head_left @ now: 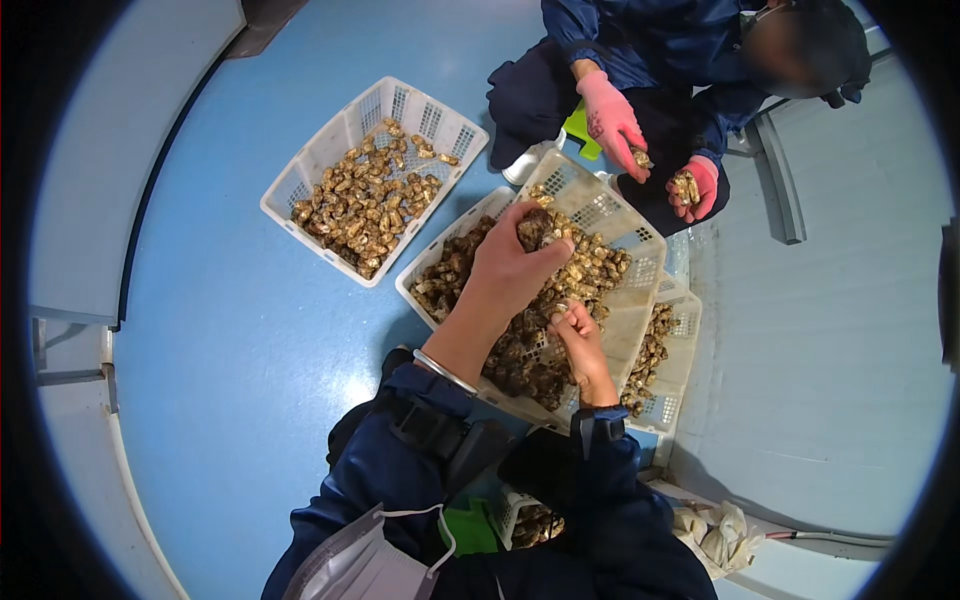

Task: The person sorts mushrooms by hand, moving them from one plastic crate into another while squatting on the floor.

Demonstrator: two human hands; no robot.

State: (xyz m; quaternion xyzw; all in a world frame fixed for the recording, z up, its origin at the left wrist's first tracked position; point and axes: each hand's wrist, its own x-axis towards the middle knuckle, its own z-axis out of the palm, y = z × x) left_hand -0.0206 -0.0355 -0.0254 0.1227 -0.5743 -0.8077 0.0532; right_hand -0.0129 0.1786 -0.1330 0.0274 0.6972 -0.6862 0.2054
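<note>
My left hand [510, 262], with a silver bangle at its wrist, is closed round a dark brown, lumpy piece [536, 230] that looks like a mushroom. Lower and to the right, my right hand [580, 345] pinches a small pale piece [562, 308] between thumb and fingertips. Both hands are over white plastic crates. One crate [425, 262] holds darker mushrooms [525, 375] on the left. Tilted across it, another crate [640, 260] holds lighter, brown-and-cream mushrooms [600, 262]. My hands and forearms hide part of the contents.
Across from me sits a person in pink gloves [610, 115], holding similar pieces. A separate white crate [285, 195] of mushrooms stands on the blue floor [230, 330] at the far left. Another crate [675, 385] lies partly underneath at right, beside the grey wall [820, 350]. A crumpled bag [720, 535] lies lower right.
</note>
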